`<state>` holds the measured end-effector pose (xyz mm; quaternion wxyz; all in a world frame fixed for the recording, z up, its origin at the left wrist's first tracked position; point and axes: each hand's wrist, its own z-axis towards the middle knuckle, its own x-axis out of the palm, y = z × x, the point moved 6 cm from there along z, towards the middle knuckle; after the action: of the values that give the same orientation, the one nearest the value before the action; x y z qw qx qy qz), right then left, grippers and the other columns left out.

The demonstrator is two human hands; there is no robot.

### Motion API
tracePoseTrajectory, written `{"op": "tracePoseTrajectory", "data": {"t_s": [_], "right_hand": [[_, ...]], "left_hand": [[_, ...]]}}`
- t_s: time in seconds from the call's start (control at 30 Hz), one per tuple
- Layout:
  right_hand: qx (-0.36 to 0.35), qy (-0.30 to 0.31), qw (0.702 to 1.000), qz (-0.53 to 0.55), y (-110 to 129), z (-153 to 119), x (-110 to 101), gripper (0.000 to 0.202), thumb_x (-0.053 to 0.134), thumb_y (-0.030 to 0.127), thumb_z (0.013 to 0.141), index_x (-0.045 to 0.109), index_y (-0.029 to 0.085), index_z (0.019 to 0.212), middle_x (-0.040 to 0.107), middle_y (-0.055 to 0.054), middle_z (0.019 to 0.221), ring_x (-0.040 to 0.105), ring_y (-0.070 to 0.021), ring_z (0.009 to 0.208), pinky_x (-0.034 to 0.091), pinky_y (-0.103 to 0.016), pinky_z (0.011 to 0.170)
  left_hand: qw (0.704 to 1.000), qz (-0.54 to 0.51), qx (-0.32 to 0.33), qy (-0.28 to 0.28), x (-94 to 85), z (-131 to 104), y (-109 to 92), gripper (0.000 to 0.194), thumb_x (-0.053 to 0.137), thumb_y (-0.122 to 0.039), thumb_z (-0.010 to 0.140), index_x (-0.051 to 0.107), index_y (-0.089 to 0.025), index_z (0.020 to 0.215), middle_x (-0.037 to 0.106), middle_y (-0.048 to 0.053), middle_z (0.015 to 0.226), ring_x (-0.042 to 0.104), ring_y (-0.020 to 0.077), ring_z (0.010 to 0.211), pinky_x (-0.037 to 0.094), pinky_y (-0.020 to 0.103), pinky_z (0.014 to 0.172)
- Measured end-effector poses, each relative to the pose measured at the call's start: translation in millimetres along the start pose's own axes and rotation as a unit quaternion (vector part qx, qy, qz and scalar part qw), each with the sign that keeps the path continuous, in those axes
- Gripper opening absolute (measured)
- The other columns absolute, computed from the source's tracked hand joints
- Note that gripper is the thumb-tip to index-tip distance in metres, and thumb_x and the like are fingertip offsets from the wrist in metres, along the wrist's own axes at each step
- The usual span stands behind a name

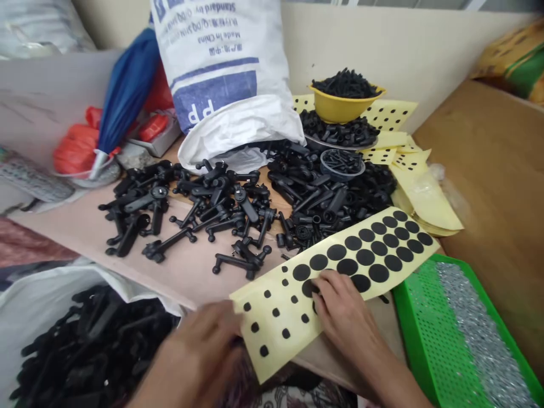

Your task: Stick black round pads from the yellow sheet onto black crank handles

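A yellow backing sheet (272, 357) bears rows of round black stickers (379, 273), with small black dots on its left part. My right hand (346, 311) rests on the sheet, thumb and fingertips pinched at the edge of one black sticker (309, 287). At the sheet's left edge is my left hand (204, 345), smeared by motion; its fingers overlap the edge, but their grip is unclear. Black plastic crank handles (242, 258) lie loose on the table beyond both hands.
At lower left, a white sack (25, 294) holds black handles. A green basket (419, 328) with small metal pieces stands at right. Behind are a yellow bowl (340, 107) of black parts, a small tub (327, 170) of screws, a printed sack (221, 68) and a blue umbrella (127, 85).
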<state>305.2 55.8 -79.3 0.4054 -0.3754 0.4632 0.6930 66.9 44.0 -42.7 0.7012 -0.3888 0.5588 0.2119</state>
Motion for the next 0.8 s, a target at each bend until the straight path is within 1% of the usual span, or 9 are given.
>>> {"op": "tracePoseTrajectory", "data": {"t_s": [0.03, 0.07, 0.13, 0.2, 0.27, 0.37, 0.5, 0.73, 0.8], "right_hand": [[-0.004, 0.012, 1.000, 0.011, 5.1, -0.9, 3.2, 0.022, 0.040, 0.011, 0.087, 0.060, 0.016, 0.096, 0.058, -0.015, 0.096, 0.053, -0.0292, 0.089, 0.048, -0.047, 0.077], [-0.007, 0.029, 0.999, 0.029, 11.0, -1.6, 5.9, 0.024, 0.039, 0.009, 0.087, 0.059, 0.017, 0.097, 0.058, -0.014, 0.097, 0.054, -0.0282, 0.090, 0.049, -0.046, 0.078], [-0.015, 0.066, 0.995, 0.077, 23.5, -2.6, 9.7, 0.025, 0.037, 0.007, 0.088, 0.057, 0.017, 0.099, 0.057, -0.012, 0.097, 0.054, -0.0259, 0.090, 0.050, -0.043, 0.078], [-0.018, 0.087, 0.990, 0.109, 31.3, -2.7, 10.9, 0.024, 0.038, 0.007, 0.089, 0.055, 0.018, 0.101, 0.057, -0.011, 0.099, 0.055, -0.0245, 0.090, 0.051, -0.041, 0.077], [-0.016, 0.073, 0.992, 0.102, 32.4, -1.8, 9.9, 0.023, 0.038, 0.007, 0.089, 0.055, 0.018, 0.100, 0.056, -0.011, 0.100, 0.054, -0.0248, 0.090, 0.051, -0.041, 0.075], [-0.031, 0.036, 0.998, 0.044, 29.9, -0.4, 9.9, 0.023, 0.038, 0.005, 0.088, 0.055, 0.017, 0.096, 0.056, -0.012, 0.097, 0.053, -0.0265, 0.088, 0.050, -0.043, 0.074], [-0.043, 0.032, 0.998, 0.014, 27.7, 1.0, 14.7, 0.021, 0.038, 0.002, 0.085, 0.053, 0.017, 0.089, 0.056, -0.012, 0.094, 0.053, -0.0264, 0.085, 0.049, -0.043, 0.073], [-0.017, 0.063, 0.994, 0.085, 24.2, 3.1, 13.0, 0.020, 0.038, 0.003, 0.085, 0.046, 0.021, 0.082, 0.054, -0.008, 0.090, 0.052, -0.0235, 0.083, 0.047, -0.039, 0.072], [-0.012, 0.062, 0.992, 0.110, 22.3, 3.1, 10.9, 0.019, 0.039, 0.003, 0.085, 0.047, 0.020, 0.086, 0.054, -0.008, 0.093, 0.052, -0.0234, 0.086, 0.048, -0.039, 0.074]], "left_hand": [[0.999, -0.014, 0.037, 0.026, 10.9, 15.0, -20.2, 0.035, 0.052, -0.022, 0.085, 0.056, -0.026, 0.119, 0.060, 0.006, 0.128, 0.057, 0.0257, 0.113, 0.049, 0.039, 0.093], [0.996, -0.021, 0.062, 0.053, 21.7, 28.0, -35.9, 0.034, 0.053, -0.020, 0.083, 0.057, -0.025, 0.116, 0.058, 0.006, 0.129, 0.055, 0.0272, 0.116, 0.048, 0.042, 0.094], [0.992, -0.020, 0.089, 0.087, 39.1, 45.7, -53.2, 0.032, 0.055, -0.022, 0.084, 0.056, -0.023, 0.116, 0.055, 0.009, 0.132, 0.050, 0.0303, 0.120, 0.044, 0.047, 0.096], [0.991, -0.009, 0.097, 0.093, 49.9, 52.7, -54.6, 0.030, 0.055, -0.026, 0.087, 0.054, -0.021, 0.116, 0.054, 0.011, 0.133, 0.047, 0.0316, 0.122, 0.039, 0.052, 0.097], [0.992, -0.001, 0.101, 0.081, 54.7, 53.5, -48.7, 0.029, 0.054, -0.030, 0.089, 0.053, -0.021, 0.117, 0.055, 0.010, 0.131, 0.046, 0.0308, 0.122, 0.036, 0.054, 0.098], [0.992, -0.001, 0.099, 0.073, 56.7, 52.8, -41.2, 0.028, 0.051, -0.035, 0.091, 0.052, -0.022, 0.116, 0.056, 0.007, 0.128, 0.046, 0.0282, 0.122, 0.033, 0.054, 0.098], [0.993, 0.017, 0.088, 0.075, 57.2, 55.8, -43.1, 0.027, 0.048, -0.037, 0.093, 0.052, -0.022, 0.115, 0.056, 0.007, 0.126, 0.046, 0.0277, 0.120, 0.032, 0.053, 0.097], [0.994, 0.068, 0.069, 0.059, 61.0, 64.4, -53.9, 0.036, 0.044, -0.039, 0.094, 0.047, -0.021, 0.125, 0.056, 0.009, 0.122, 0.045, 0.0297, 0.114, 0.035, 0.055, 0.092], [0.993, 0.074, 0.066, 0.057, 62.6, 66.7, -54.9, 0.035, 0.044, -0.039, 0.094, 0.048, -0.020, 0.124, 0.056, 0.009, 0.121, 0.046, 0.0291, 0.111, 0.035, 0.055, 0.092]]}}
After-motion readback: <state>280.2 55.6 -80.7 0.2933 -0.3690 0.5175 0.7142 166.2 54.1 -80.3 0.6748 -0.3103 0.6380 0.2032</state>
